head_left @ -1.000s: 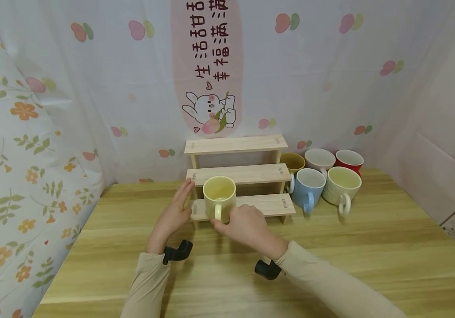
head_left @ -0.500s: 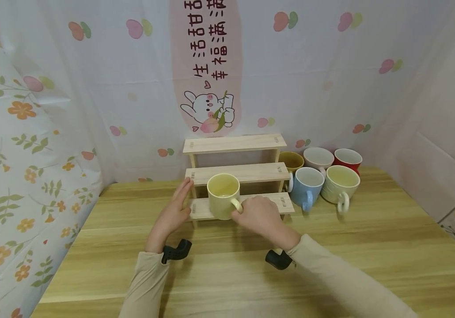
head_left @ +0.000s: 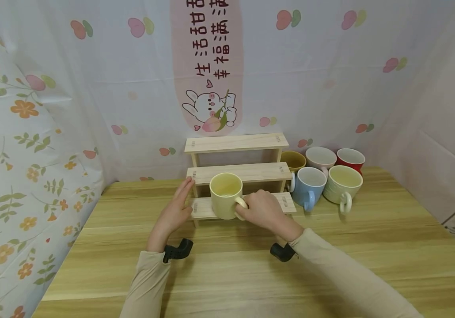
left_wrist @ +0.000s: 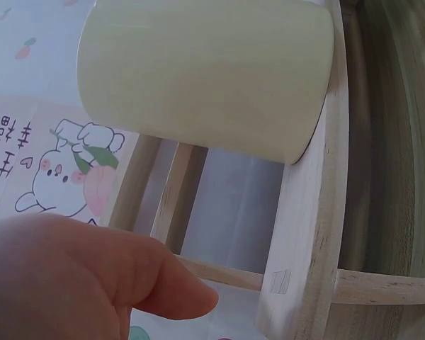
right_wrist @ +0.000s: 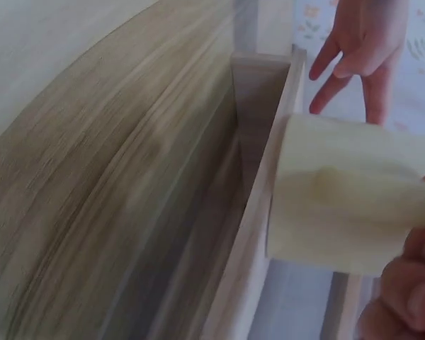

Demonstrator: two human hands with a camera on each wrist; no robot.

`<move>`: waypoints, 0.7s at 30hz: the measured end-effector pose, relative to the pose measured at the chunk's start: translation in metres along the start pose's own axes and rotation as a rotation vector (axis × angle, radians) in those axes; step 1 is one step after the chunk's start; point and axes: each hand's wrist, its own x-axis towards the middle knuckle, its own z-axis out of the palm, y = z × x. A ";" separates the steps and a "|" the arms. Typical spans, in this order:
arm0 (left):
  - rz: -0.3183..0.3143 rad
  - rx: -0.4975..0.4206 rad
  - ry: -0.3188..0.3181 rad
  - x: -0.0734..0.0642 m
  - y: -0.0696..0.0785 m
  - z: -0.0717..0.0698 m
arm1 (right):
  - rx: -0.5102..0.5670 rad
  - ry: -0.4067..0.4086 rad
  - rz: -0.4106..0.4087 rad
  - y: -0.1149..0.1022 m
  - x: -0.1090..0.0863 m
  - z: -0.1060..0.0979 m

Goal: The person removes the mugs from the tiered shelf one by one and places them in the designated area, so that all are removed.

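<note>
A pale yellow mug (head_left: pixel 223 198) stands upright on the lowest step of a three-tier wooden rack (head_left: pixel 243 174), its handle turned to the front right. My right hand (head_left: pixel 265 210) pinches that handle with curled fingers; the right wrist view shows the fingers (right_wrist: pixel 411 290) close by the handle. At the rack's left end, my left hand (head_left: pixel 173 216) has its fingers extended, fingertips near the middle step's edge. In the left wrist view the thumb (left_wrist: pixel 177 287) lies apart from the mug (left_wrist: pixel 205 78), whose base meets the step.
Right of the rack several mugs stand together: a blue mug (head_left: pixel 309 185), a light green mug (head_left: pixel 343 183), a mustard mug (head_left: pixel 293 160), a pinkish-white mug (head_left: pixel 320 157) and a red mug (head_left: pixel 350 157). A patterned curtain (head_left: pixel 140 101) hangs behind the wooden table (head_left: pixel 227 282).
The yellow mug has shifted slightly right along the lowest step, and its handle has swung from the front toward the right. My right hand moved right with it; my left hand stayed put.
</note>
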 end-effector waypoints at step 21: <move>-0.002 0.010 -0.007 0.000 -0.001 0.001 | 0.052 0.380 -0.281 0.031 -0.046 -0.001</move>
